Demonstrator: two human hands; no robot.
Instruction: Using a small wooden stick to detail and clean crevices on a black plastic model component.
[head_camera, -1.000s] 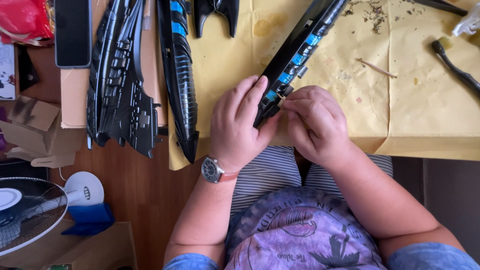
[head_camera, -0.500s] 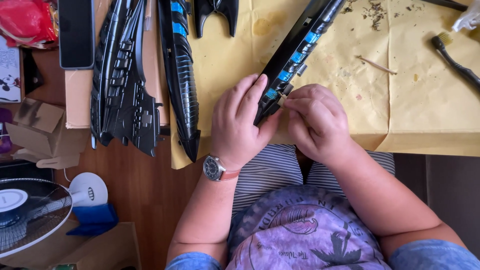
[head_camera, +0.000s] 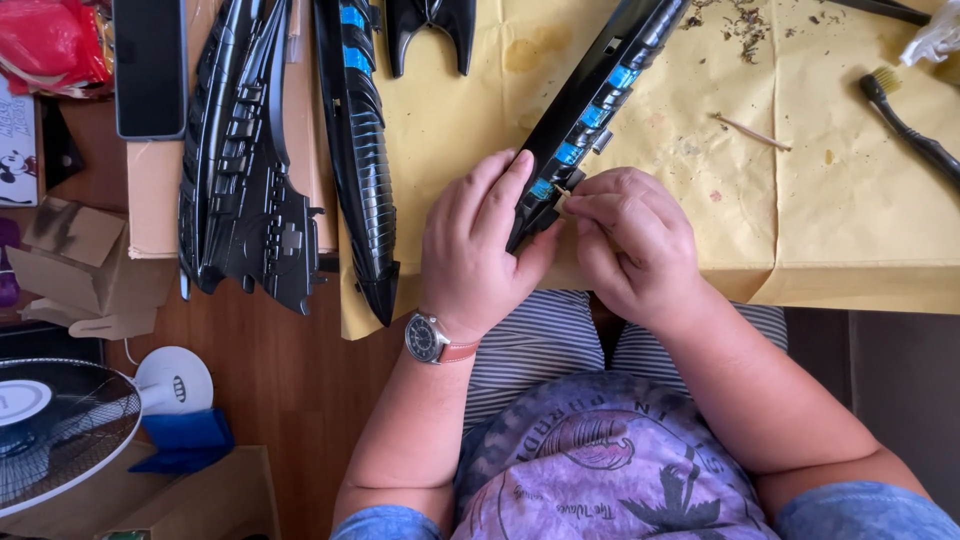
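Observation:
A long black plastic panel with blue inserts (head_camera: 600, 95) lies slanted on yellow paper (head_camera: 850, 200) over the table. My left hand (head_camera: 478, 245), a wristwatch (head_camera: 432, 338) on its wrist, grips the panel's near end. My right hand (head_camera: 632, 245) presses against the same end from the right, its fingertips pinched at a small pale piece beside a blue insert. What that piece is I cannot tell.
Two more long black panels (head_camera: 250, 170) (head_camera: 362, 150) lie to the left, one on a cardboard box (head_camera: 150, 200). A black brush (head_camera: 905, 125) and a thin stick (head_camera: 752, 133) rest on the paper at right. A white fan (head_camera: 60, 425) stands on the wooden floor.
Both hands have stayed on the panel's near end with only small finger shifts. The view has drifted slightly.

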